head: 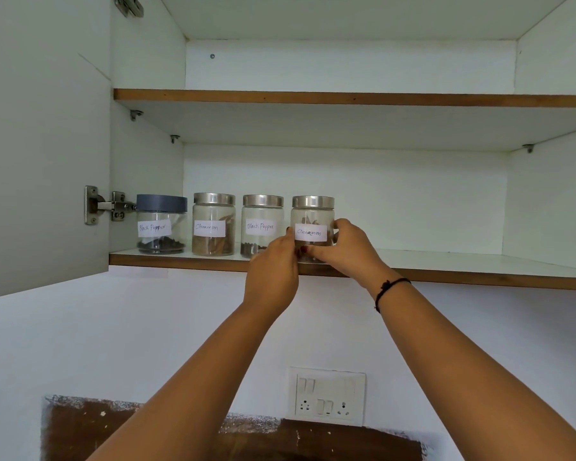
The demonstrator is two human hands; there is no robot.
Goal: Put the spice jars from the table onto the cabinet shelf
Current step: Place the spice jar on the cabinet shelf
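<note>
While both hands are up at the lower shelf (479, 266), I log this as late in the task. My left hand (273, 267) and right hand (348, 249) are both wrapped on the cinnamon jar (313, 227), one on each flank, fingers curled around the glass, not spread. Jar looks upright with its base at the shelf's front edge; I can't tell if it is fully set down or a hair above, since the hands cover the base.

Just left of my left hand sits the black pepper jar with steel lid (262, 224), partly hidden by my knuckles. Further left of it is a second cinnamon jar (213, 227), then the black pepper jar with grey lid (161, 224) nearest the door hinge (108, 206). All three stand upright in a row, apart from each other, labels facing out.

So, judging: three jars placed, fourth in hand at the shelf. Left to do: let go of it, maybe nudge it back in line. Shelf to the right of my right hand is bare, upper shelf (346, 97) too. Table is out of view, so I can't say whether more jars wait. Switch plate (326, 395) is on the wall below my forearms.
</note>
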